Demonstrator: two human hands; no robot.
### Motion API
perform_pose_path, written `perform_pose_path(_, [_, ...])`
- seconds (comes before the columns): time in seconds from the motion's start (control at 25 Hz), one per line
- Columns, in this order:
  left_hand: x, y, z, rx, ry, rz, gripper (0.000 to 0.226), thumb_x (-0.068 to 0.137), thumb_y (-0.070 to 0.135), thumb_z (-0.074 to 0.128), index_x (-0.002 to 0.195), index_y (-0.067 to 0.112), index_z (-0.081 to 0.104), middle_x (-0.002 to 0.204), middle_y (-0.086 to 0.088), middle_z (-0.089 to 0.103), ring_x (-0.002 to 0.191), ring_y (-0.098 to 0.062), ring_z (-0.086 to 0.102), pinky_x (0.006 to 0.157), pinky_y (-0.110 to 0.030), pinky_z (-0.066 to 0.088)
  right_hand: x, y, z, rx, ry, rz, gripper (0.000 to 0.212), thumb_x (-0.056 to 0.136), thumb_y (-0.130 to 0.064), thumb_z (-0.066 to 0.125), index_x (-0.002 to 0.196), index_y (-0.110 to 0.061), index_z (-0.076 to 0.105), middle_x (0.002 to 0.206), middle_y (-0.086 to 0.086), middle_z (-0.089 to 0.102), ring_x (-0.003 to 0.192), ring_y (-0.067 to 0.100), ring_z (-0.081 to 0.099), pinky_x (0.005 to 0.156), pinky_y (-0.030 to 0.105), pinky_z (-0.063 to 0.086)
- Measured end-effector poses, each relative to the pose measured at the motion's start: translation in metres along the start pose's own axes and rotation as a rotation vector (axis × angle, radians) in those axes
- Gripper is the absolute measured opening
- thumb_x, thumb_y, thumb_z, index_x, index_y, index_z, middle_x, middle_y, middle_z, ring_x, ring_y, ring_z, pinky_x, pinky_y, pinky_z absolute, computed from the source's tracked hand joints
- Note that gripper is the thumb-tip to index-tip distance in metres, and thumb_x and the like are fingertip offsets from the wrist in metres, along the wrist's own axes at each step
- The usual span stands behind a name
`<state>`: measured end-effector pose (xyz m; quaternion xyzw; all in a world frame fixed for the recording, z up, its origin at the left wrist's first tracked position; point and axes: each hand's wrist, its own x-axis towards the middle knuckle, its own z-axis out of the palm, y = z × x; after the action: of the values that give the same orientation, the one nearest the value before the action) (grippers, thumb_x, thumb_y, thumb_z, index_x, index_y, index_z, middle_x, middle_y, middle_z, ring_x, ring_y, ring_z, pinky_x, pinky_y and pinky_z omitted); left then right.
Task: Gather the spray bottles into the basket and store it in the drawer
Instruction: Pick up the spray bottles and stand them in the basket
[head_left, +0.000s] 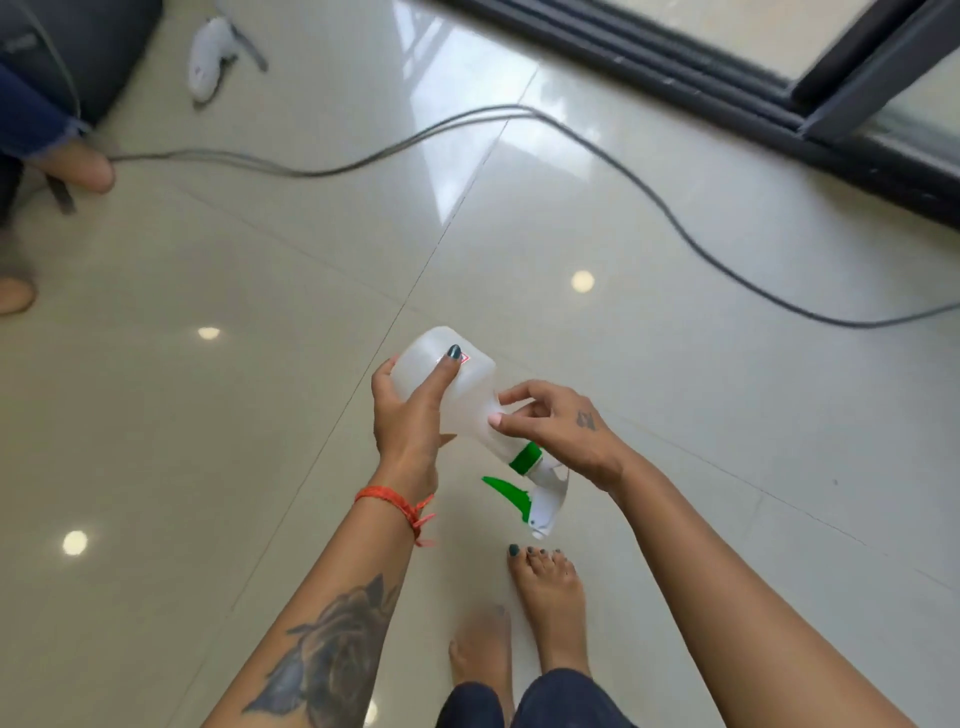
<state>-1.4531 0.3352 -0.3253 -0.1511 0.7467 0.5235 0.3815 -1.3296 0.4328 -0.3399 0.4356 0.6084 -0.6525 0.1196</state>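
Translucent white plastic makes up the spray bottle (457, 395) you are holding in the air above the floor (208, 441), tipped so its base points away from you and its green-collared trigger head (535, 488) hangs down toward your feet. Your left hand (410, 415) wraps the bottle's body, thumb on one side and fingers curled across the top near a small red-marked label. Your right hand (566, 431) meets the bottle at its shoulder, just above the green collar, with fingertips pinching lightly at the neck while the other fingers lie loose; whether it carries any weight cannot be told.

Outward from there, your bare feet stand on glossy pale tiles. A dark cable (519, 111) loops across the floor well beyond the bottle, a white object (208, 52) lies far off beside a dark piece of furniture, and another person's foot (88, 166) shows at the left edge. A dark door frame (779, 104) runs along the upper right.

Neither the basket nor the drawer is in view, so this reads as the gathering step: one bottle picked up, not yet dropped off. The next move likely calls for settling on a single firm grip, turning to find the basket, and setting the bottle inside with the trigger clear of snags.
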Motion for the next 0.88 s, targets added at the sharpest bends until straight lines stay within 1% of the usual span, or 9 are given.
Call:
perform_pose_path(0.12, [-0.043, 0.032, 0.024, -0.020, -0.123, -0.006, 0.057, 0.072, 0.041, 0.073, 0.120, 0.028, 0.045, 0.106, 0.005, 0.055, 0.093, -0.013, 0.058, 0.070, -0.040, 0.059, -0.052, -0.021, -0.043, 0.177, 0.057, -0.022, 0.030, 0.081, -0.050, 0.062, 0.094, -0.024, 0.070, 0.085, 0.000, 0.067, 0.073, 0.013, 0.060, 0.069, 0.025, 0.048])
perform_pose_path(0.2, [-0.073, 0.048, 0.043, -0.011, -0.225, -0.035, 0.055, 0.073, 0.041, 0.072, 0.118, 0.026, 0.046, 0.113, 0.000, 0.055, 0.101, -0.020, 0.059, 0.072, -0.044, 0.059, -0.091, -0.027, -0.072, 0.347, 0.104, -0.034, 0.039, 0.087, -0.052, 0.052, 0.097, -0.020, 0.072, 0.081, 0.007, 0.067, 0.065, 0.013, 0.058, 0.057, 0.019, 0.046])
perform_pose_path(0.28, [-0.104, 0.058, 0.061, 0.021, -0.328, -0.074, 0.052, 0.073, 0.041, 0.072, 0.115, 0.025, 0.048, 0.117, -0.004, 0.055, 0.107, -0.026, 0.058, 0.069, -0.046, 0.059, -0.130, -0.022, -0.096, 0.488, 0.137, -0.057, 0.048, 0.092, -0.053, 0.039, 0.099, -0.020, 0.073, 0.079, 0.009, 0.068, 0.064, 0.014, 0.059, 0.055, 0.019, 0.046])
perform_pose_path(0.44, [-0.176, 0.062, 0.098, 0.083, -0.506, -0.201, 0.043, 0.072, 0.041, 0.072, 0.107, 0.024, 0.053, 0.117, -0.016, 0.057, 0.102, -0.032, 0.062, 0.061, -0.044, 0.059, -0.212, 0.006, -0.127, 0.772, 0.279, -0.155, 0.044, 0.092, -0.041, 0.039, 0.100, -0.016, 0.074, 0.077, 0.006, 0.069, 0.071, 0.016, 0.062, 0.064, 0.025, 0.051])
perform_pose_path(0.52, [-0.213, 0.056, 0.115, 0.078, -0.571, -0.287, 0.039, 0.068, 0.042, 0.074, 0.097, 0.025, 0.055, 0.112, -0.021, 0.058, 0.099, -0.036, 0.064, 0.059, -0.046, 0.059, -0.250, 0.023, -0.133, 0.911, 0.365, -0.217, 0.039, 0.082, -0.032, 0.046, 0.101, -0.011, 0.073, 0.084, 0.006, 0.071, 0.087, 0.023, 0.063, 0.079, 0.036, 0.055])
perform_pose_path(0.64, [-0.271, 0.033, 0.141, 0.105, -0.640, -0.436, 0.065, 0.051, 0.043, 0.081, 0.106, 0.020, 0.054, 0.109, -0.026, 0.056, 0.099, -0.042, 0.063, 0.057, -0.050, 0.058, -0.308, 0.057, -0.136, 1.017, 0.488, -0.268, 0.037, 0.076, -0.022, 0.049, 0.104, -0.018, 0.072, 0.098, 0.001, 0.072, 0.100, 0.027, 0.063, 0.092, 0.051, 0.049])
perform_pose_path(0.72, [-0.307, 0.008, 0.154, 0.179, -0.680, -0.500, 0.068, 0.047, 0.043, 0.081, 0.104, 0.018, 0.053, 0.107, -0.028, 0.056, 0.097, -0.043, 0.064, 0.057, -0.050, 0.058, -0.344, 0.082, -0.135, 1.027, 0.584, -0.290, 0.032, 0.080, -0.011, 0.053, 0.099, -0.026, 0.074, 0.100, -0.010, 0.073, 0.101, 0.020, 0.065, 0.084, 0.044, 0.054])
perform_pose_path(0.8, [-0.345, -0.025, 0.165, 0.273, -0.699, -0.545, 0.058, 0.056, 0.043, 0.080, 0.100, 0.014, 0.053, 0.107, -0.028, 0.057, 0.096, -0.043, 0.064, 0.060, -0.051, 0.059, -0.382, 0.110, -0.132, 1.056, 0.662, -0.327, 0.034, 0.082, -0.006, 0.055, 0.094, -0.031, 0.075, 0.098, -0.014, 0.073, 0.095, 0.012, 0.068, 0.069, 0.033, 0.059])
perform_pose_path(0.88, [-0.381, -0.061, 0.173, 0.320, -0.691, -0.622, 0.056, 0.063, 0.044, 0.078, 0.098, 0.009, 0.052, 0.109, -0.028, 0.055, 0.096, -0.044, 0.063, 0.063, -0.051, 0.058, -0.419, 0.136, -0.126, 1.063, 0.730, -0.360, 0.022, 0.074, -0.027, 0.062, 0.090, -0.035, 0.075, 0.094, -0.015, 0.074, 0.086, 0.007, 0.070, 0.057, 0.023, 0.057])
